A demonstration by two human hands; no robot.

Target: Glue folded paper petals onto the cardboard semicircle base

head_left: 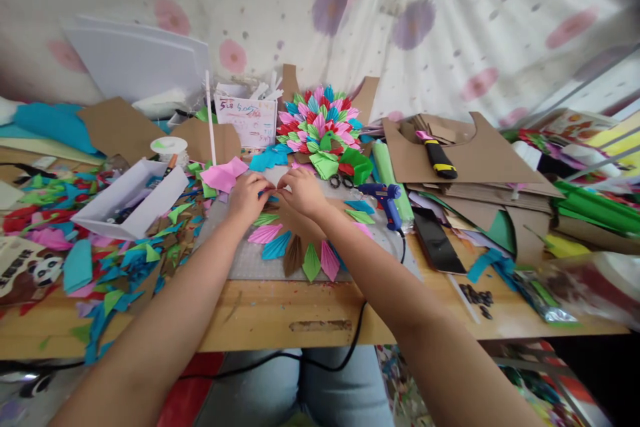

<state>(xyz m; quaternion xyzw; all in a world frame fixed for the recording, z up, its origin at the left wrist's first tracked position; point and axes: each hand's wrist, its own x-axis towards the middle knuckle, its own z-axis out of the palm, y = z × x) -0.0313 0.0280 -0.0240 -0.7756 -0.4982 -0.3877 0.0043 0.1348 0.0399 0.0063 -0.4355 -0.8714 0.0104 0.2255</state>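
Observation:
My left hand (249,195) and my right hand (301,190) meet over a brown cardboard piece (293,221) that has folded paper petals (300,250) in pink, blue, green and brown glued round its near edge. Both hands have their fingers curled and pinch a small folded piece between them; it is too hidden to name its colour surely. The cardboard lies on a grey cutting mat (260,263). A finished paper flower (323,123) of many coloured petals stands just behind the hands.
A blue glue gun (386,200) lies right of my hands, its black cord running off the table edge. Scissors (341,180), a dark phone (437,243), cardboard sheets with a yellow-black cutter (439,159), a white box (131,199) and scattered paper scraps (115,267) surround the mat.

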